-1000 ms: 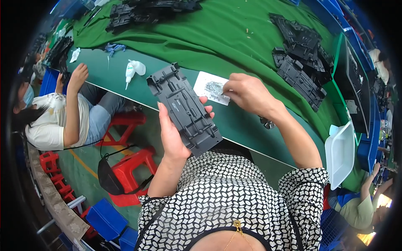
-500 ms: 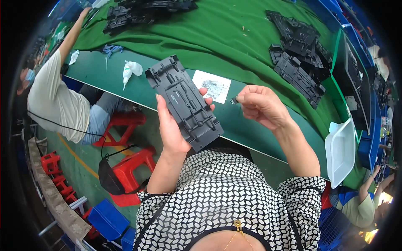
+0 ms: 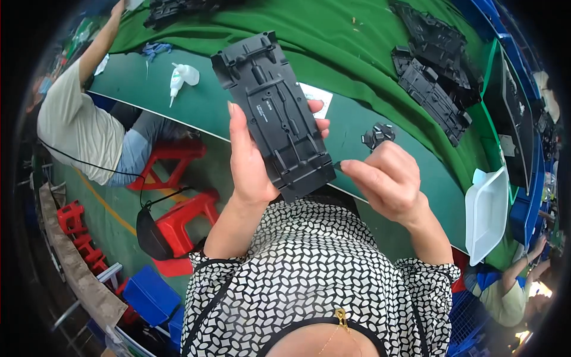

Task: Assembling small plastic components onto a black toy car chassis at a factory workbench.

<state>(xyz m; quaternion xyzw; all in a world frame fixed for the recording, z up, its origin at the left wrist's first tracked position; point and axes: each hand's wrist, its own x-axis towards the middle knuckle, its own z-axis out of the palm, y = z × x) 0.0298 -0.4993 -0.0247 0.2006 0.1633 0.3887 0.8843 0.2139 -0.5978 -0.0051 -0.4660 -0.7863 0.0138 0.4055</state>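
Observation:
A long black plastic chassis plate (image 3: 279, 119), moulded with ribs and raised shapes, lies tilted in my left hand (image 3: 248, 169). The thumb runs along its left edge, and the fingertips come round to its right edge. Close to the plate's lower right corner, my right hand (image 3: 389, 184) has thumb and forefinger pinched on a small black plastic piece (image 3: 338, 166). Most of that piece is covered by my fingers, and I cannot tell whether it touches the plate. Just beyond the right hand, a little heap of small black parts (image 3: 379, 135) rests on the green table (image 3: 208, 98).
White paper (image 3: 316, 96) is partly behind the plate. A white dropper bottle (image 3: 183, 78) lies to the left. Black mouldings (image 3: 437, 89) are piled on green cloth at far right, near a white tray (image 3: 488, 217). A seated person (image 3: 83, 125) is at left.
My right hand has come down and in to the plate's lower right corner with the small piece. The plate sits slightly higher in view. The heap of small parts now shows.

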